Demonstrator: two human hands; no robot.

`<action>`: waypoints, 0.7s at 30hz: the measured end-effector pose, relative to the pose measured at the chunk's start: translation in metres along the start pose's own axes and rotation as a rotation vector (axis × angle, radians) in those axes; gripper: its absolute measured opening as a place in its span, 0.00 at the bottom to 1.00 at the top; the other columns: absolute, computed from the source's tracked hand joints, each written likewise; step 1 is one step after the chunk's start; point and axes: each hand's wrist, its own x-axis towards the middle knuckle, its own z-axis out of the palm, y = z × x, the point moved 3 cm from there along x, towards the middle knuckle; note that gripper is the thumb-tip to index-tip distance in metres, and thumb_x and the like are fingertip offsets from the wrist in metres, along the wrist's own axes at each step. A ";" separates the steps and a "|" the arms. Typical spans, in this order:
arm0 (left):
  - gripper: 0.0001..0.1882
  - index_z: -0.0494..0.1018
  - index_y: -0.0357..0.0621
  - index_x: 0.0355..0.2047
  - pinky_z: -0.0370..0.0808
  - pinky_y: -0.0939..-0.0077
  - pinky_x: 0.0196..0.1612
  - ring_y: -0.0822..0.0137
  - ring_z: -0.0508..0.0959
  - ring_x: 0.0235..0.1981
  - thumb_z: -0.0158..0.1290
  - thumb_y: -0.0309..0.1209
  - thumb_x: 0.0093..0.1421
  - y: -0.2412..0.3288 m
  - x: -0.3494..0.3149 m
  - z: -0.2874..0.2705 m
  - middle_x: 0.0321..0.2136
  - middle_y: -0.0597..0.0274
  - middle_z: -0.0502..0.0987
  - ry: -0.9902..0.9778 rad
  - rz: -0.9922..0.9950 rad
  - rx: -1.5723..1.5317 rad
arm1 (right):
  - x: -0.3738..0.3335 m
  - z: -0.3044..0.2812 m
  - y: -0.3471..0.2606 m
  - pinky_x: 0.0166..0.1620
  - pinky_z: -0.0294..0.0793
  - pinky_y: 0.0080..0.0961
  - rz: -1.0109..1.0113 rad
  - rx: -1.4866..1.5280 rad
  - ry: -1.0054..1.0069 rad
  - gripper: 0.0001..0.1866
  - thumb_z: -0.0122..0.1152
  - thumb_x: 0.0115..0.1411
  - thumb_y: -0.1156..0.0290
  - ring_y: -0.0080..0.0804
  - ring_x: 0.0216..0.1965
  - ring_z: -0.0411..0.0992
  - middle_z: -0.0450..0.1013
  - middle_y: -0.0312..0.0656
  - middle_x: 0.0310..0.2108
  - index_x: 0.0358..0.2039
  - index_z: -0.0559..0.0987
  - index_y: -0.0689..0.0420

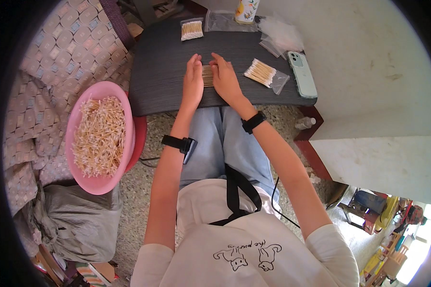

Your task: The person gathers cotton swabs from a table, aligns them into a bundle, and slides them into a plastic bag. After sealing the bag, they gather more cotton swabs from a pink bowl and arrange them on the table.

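1. White shirt (273, 229), line-drawn animals on front; nearest item, on the wearer, below both grips.
2. Left grip (193, 81): fingers straight, side by side, not curled round anything; flat against the left side of the swab row.
3. Right grip (225, 81): fingers extended, set against the row's right side, partly covering it.
4. Swab row (207, 76): pale parallel sticks, on the dark desk (153, 71), between the two grips.
5. Swab pack (261, 72), clear film: right of the right grip, near it.
6. Phone (303, 79), pale, camera side up: farther right, by the desk's edge.
7. White wall (368, 71): beyond the phone, bounding the right side.
8. Second pack (192, 30): beyond the left grip, toward the far edge.
9. Clear bags (282, 33), crumpled: beyond the right grip, to the right.
10. Printed container (246, 10): beyond the right grip, top cut off.
11. Pink basin (98, 185), filled with loose swabs (100, 136): left of the left grip, well apart.
12. Grey sack (86, 220): below the basin, farther from the grips.
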 end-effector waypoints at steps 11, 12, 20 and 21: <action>0.27 0.52 0.37 0.63 0.49 0.71 0.67 0.63 0.54 0.65 0.33 0.43 0.70 -0.001 -0.002 -0.029 0.62 0.47 0.57 0.086 0.069 -0.325 | 0.007 0.014 -0.028 0.53 0.67 0.36 -0.022 0.267 0.045 0.19 0.44 0.63 0.78 0.51 0.51 0.68 0.68 0.56 0.49 0.55 0.66 0.64; 0.27 0.51 0.36 0.63 0.48 0.71 0.68 0.63 0.53 0.66 0.33 0.42 0.70 -0.006 0.001 -0.032 0.62 0.47 0.56 0.090 0.091 -0.395 | 0.006 0.016 -0.029 0.53 0.67 0.36 -0.024 0.271 0.042 0.19 0.44 0.63 0.78 0.51 0.51 0.68 0.68 0.56 0.49 0.55 0.66 0.64; 0.27 0.50 0.36 0.63 0.48 0.69 0.68 0.60 0.52 0.66 0.34 0.40 0.71 0.015 -0.007 -0.022 0.63 0.44 0.52 0.118 -0.033 -0.503 | 0.006 -0.001 -0.006 0.57 0.63 0.28 0.126 0.257 0.033 0.23 0.44 0.65 0.76 0.39 0.58 0.64 0.64 0.53 0.55 0.61 0.60 0.62; 0.27 0.50 0.36 0.63 0.48 0.69 0.68 0.60 0.52 0.66 0.34 0.40 0.71 0.013 -0.006 -0.025 0.63 0.44 0.52 0.121 -0.027 -0.500 | 0.007 0.001 -0.009 0.57 0.63 0.28 0.121 0.262 0.032 0.23 0.44 0.65 0.76 0.39 0.58 0.64 0.64 0.53 0.55 0.61 0.60 0.62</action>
